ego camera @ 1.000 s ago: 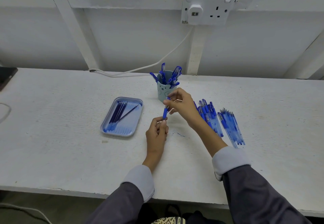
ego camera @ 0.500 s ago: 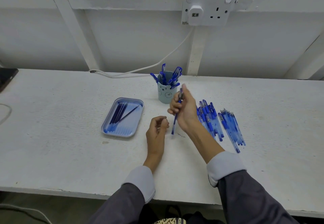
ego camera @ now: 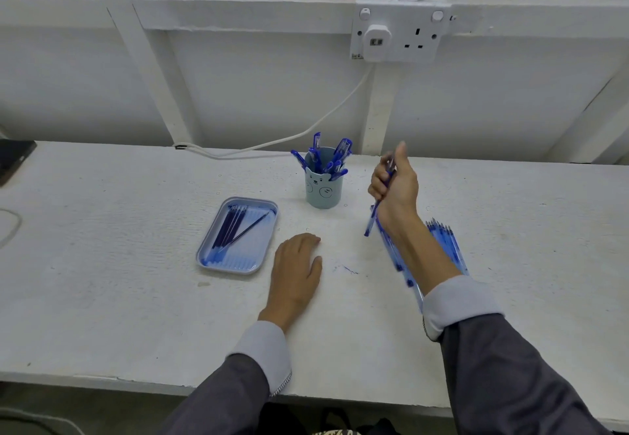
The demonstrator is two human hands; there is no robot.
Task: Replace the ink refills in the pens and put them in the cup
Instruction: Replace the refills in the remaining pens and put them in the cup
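blue translucent plastic pen (ego camera: 371, 222) gripped in right hand (ego camera: 394, 189), raised just right of pale blue bear-face cup (ego camera: 323, 194). step looks like pen-to-cup drop. next: short leftward carry, tip down, threading between the blue pens (ego camera: 335, 162) standing inside. left hand (ego camera: 296, 264) flat on white table (ego camera: 136, 281), holding nothing. light blue rectangular tray (ego camera: 253, 249), left of the cup, holds dark refills (ego camera: 231, 230).

Our left hand (ego camera: 296, 266) lies palm down at the lower centre of the frame, its fingers loosely bent and holding nothing. Our right hand (ego camera: 396, 188) is raised right of centre with the thumb pointing up and the fingers curled round a pen (ego camera: 370, 223). Our right forearm (ego camera: 425, 257) slants toward the lower right.
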